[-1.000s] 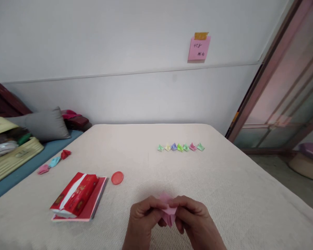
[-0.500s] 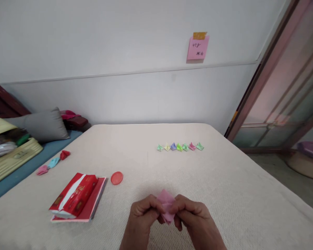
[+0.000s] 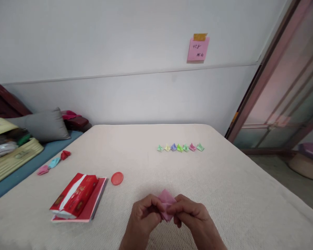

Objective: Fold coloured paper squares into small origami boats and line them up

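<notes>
A pink folded paper [image 3: 166, 197] is held up between my two hands near the front of the table. My left hand [image 3: 145, 216] pinches its left edge between thumb and fingers. From the right, my right hand [image 3: 192, 214] grips it, with the thumb and index finger lying across its lower front. The paper has a pointed top and a crease across its middle; its lower part is partly behind my fingers. Farther back stands a row of several small folded paper pieces [image 3: 179, 148] in green, yellow, blue and pink.
Left of my hands lie a red tissue pack [image 3: 77, 194] on a stack of coloured paper [image 3: 97, 198] and a red round lid [image 3: 117, 178]. Red, blue and pink pieces [image 3: 54, 162] lie at the table's left edge. A pink note [image 3: 198, 50] is taped to the wall.
My right thumb and index finger have shifted slightly left across the pink paper. Both hands still hold it in nearly the same place.
</notes>
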### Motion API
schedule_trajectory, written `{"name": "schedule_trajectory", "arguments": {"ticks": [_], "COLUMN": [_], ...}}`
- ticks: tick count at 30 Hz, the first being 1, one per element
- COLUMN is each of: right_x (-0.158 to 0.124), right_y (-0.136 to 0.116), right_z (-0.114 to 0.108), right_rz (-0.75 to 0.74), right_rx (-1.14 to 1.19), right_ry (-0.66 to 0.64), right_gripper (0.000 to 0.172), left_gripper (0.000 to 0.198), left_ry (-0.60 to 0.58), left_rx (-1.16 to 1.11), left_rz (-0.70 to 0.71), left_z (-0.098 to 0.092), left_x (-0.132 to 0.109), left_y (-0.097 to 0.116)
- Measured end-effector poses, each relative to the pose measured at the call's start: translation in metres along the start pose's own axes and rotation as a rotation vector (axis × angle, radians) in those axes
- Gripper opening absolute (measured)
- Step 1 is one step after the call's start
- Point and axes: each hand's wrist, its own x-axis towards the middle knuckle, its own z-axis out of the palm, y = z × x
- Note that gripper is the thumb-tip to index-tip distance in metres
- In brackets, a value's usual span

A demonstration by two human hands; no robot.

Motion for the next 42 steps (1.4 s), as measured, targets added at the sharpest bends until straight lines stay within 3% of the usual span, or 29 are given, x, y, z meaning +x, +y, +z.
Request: {"name": "schedule_trajectory", "arguments": {"ticks": [2,6,12,15,18,23,27,30,33,39,42], "right_x": [0.0,0.001,0.001,0.003,0.005,0.004,0.002,0.001,0.002,0.008,0.008], "right_y": [0.002,0.005,0.006,0.007,0.008,0.008,0.01,0.012,0.014,0.015,0.014], "right_z": [0.0,0.001,0.002,0.004,0.007,0.008,0.008,0.009,0.008,0.001,0.002], "right_rz": [-0.018,-0.04,-0.028,0.051,0.085,0.068,0.046,0.013,0.015,0.179,0.176], "right_rx": [-0.025,-0.109,-0.094,-0.012,-0.025,-0.063,-0.093,-0.15,-0.143,0.034,-0.004], "right_ry": [-0.014,-0.043,-0.025,0.035,0.118,0.141,0.214,0.245,0.225,0.058,0.012], "right_gripper": [0.029,0.028,0.02,0.009,0.024,0.016,0.018,0.018,0.018,0.012,0.017], "left_gripper": [0.005,0.016,0.025,0.025,0.029,0.03,0.042,0.021,0.016,0.021,0.021], "left_ry": [0.034,0.109,0.147,0.15,0.161,0.172,0.185,0.128,0.118,0.078,0.041], "left_rx": [0.014,0.126,0.13,0.16,0.184,0.107,0.005,0.029,0.055,0.008,-0.016], "left_rz": [-0.008,-0.016,-0.022,-0.02,-0.003,0.009,-0.06,-0.115,-0.112,-0.087,-0.081], "left_z": [0.0,0.0,0.004,0.005,0.005,0.007,0.008,0.008,0.007,0.003,0.004], "left_x": [0.001,0.003,0.002,0.002,0.003,0.007,0.006,0.004,0.003,0.006,0.006], "left_y": [-0.008,-0.023,-0.015,-0.011,-0.016,-0.03,-0.021,-0.01,-0.007,-0.014,-0.01]}}
